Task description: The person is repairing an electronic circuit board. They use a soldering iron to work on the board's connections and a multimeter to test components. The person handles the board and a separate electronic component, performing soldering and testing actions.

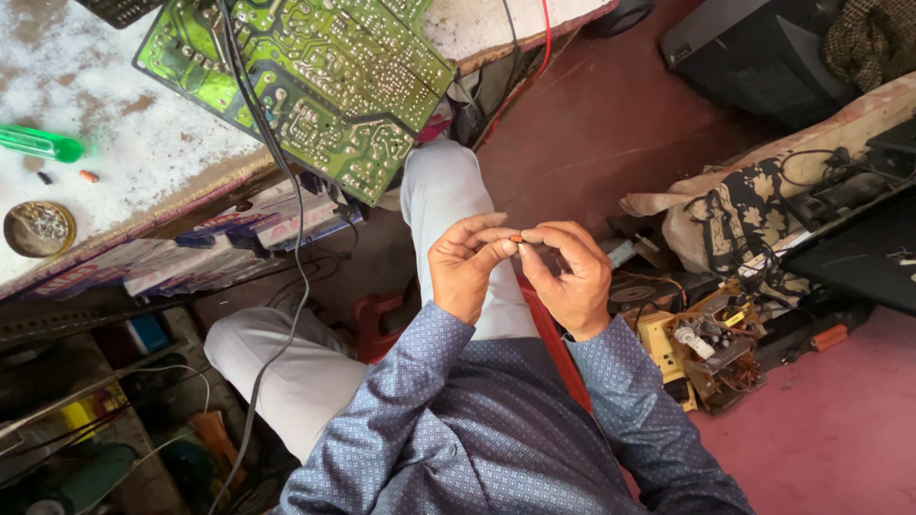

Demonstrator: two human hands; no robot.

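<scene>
The person sits on a low stool, knees apart, beside a pale, worn workbench (143,133). On the bench lies a big green circuit board (315,76), solder side up, with one corner hanging over the edge, and a dark cable (286,191) runs down from it past the left knee. On the red floor to the right there is a heap of old electronic parts (706,343) (yellow transformers, wires, a patterned cloth above them). Smaller things rest on the bench: a green screwdriver handle (38,143) and a round tin of solder scraps (38,229).

Both hands are raised together over the lap, between the knees. The left hand (463,272) and the right hand (572,277) meet at the fingertips, and each one pinches one end of a small orange-brown component (516,238). So it lies between the two hands, equally near to both, and its long axis goes roughly left to right, from one thumb to the other. It looks like a tiny cylinder, perhaps a resistor; its leads I cannot see, the fingers hide them. The other fingers are curled loosely.
</scene>
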